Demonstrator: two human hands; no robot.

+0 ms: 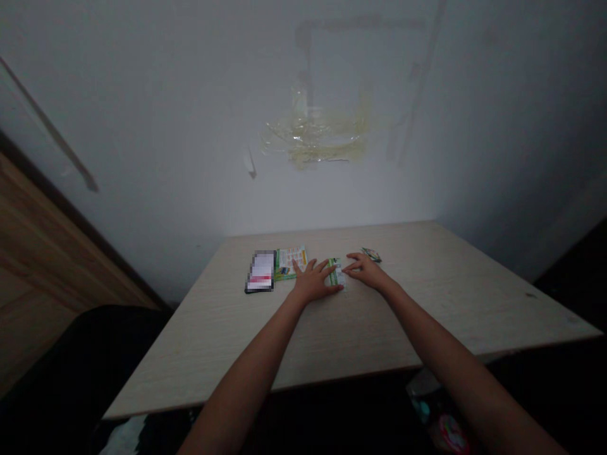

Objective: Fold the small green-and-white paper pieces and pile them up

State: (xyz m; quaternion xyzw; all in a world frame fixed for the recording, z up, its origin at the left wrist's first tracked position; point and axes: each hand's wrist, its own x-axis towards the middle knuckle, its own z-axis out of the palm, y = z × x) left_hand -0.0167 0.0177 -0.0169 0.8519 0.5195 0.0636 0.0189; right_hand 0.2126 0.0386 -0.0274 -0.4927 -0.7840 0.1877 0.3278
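Observation:
My left hand (313,282) lies palm down near the middle of the table, fingers spread. Its thumb and forefinger press on a small green-and-white printed paper (335,272). Other fingertips reach over a larger printed leaflet (291,259) to the left. At the small paper's right edge is my right hand (366,270), its lower fingertips drawn together on that edge and one finger held apart above. A small dark green folded piece (372,254) lies just behind my right hand. Left of the leaflet rests a phone (260,272), its screen blurred out.
The pale wooden table (227,341) stands against a grey wall (190,126) with peeling tape (327,136). A wooden panel (47,240) and dark cloth (95,360) are at the left. Below the front edge at right is a bag with colourful items (439,411).

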